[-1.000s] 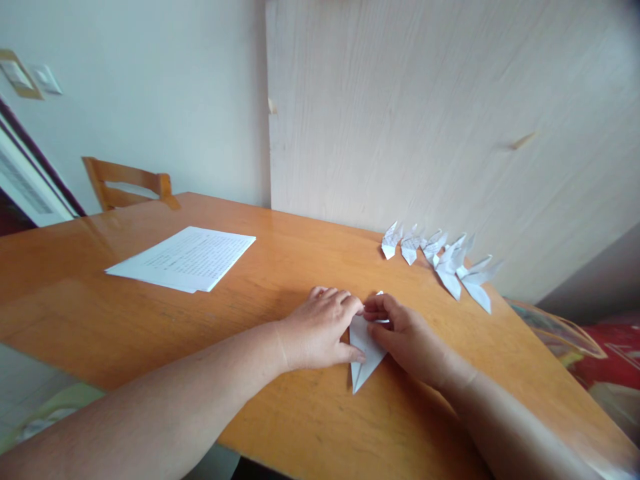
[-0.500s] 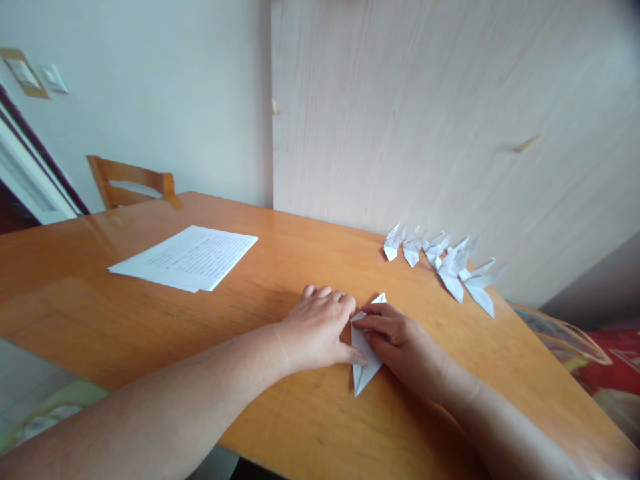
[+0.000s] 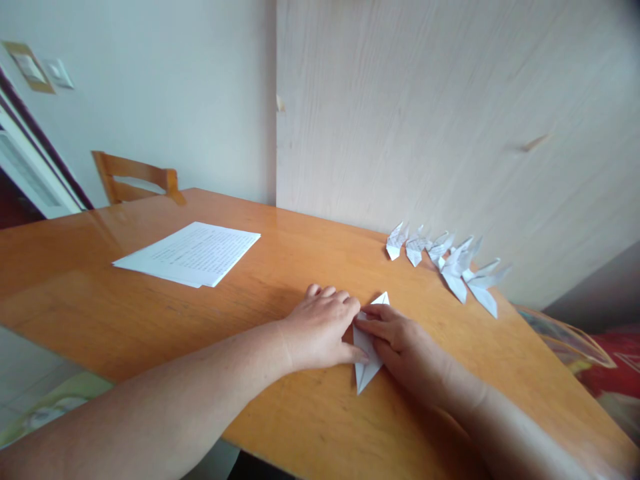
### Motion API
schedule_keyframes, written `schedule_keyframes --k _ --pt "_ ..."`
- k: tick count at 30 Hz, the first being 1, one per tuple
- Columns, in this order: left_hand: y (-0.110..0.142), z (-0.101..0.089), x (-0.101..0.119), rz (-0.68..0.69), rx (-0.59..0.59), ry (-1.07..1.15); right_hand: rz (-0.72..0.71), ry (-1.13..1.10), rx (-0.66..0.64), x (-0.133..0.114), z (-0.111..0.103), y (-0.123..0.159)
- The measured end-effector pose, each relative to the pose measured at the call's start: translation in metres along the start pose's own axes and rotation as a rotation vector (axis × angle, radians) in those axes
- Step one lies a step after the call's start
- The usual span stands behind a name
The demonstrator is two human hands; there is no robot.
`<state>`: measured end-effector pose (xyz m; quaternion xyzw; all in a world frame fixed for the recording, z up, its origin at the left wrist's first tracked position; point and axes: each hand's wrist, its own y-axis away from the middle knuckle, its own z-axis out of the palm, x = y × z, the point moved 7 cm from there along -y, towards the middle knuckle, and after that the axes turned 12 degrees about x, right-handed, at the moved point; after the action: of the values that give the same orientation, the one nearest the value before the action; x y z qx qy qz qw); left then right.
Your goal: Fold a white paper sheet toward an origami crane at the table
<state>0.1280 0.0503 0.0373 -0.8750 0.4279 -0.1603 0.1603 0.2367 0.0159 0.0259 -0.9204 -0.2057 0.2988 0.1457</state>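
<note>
A white sheet of paper folded into a narrow diamond (image 3: 367, 379) lies on the wooden table, its pointed ends showing beyond my hands. My left hand (image 3: 321, 331) is at its left side, thumb laid on the lower part and fingers curled near the upper left edge. From the right, my right hand (image 3: 406, 341) presses its fingertips on the upper half, close to the left fingers. Both hands are closed on the paper, and they hide its middle and right edge.
Several folded paper figures (image 3: 454, 272) with upright points stand in a row at the table's back right, by the wooden panel (image 3: 400, 120). A stack of printed sheets (image 3: 193, 257) lies at left. A wooden chair (image 3: 137, 177) stands behind the table (image 3: 280, 253).
The view has shifted slightly. My right fingers bend a little more over the paper's upper half, while my left hand keeps its place on the folded paper.
</note>
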Motion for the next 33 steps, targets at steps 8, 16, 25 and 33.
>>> schedule_keyframes --k 8,16,25,33 --pt "0.0 -0.004 0.005 0.036 -0.007 0.001 0.022 -0.055 0.029 0.01 -0.001 0.0" --pt "0.005 -0.015 0.013 0.109 0.008 -0.04 0.022 -0.049 0.031 0.01 -0.002 -0.001" --pt "0.006 -0.016 0.017 0.138 -0.017 -0.051 0.019 -0.029 0.016 0.008 -0.003 -0.001" --pt "0.01 -0.019 0.026 0.206 -0.026 -0.085 0.004 -0.031 0.033 0.007 -0.004 0.0"
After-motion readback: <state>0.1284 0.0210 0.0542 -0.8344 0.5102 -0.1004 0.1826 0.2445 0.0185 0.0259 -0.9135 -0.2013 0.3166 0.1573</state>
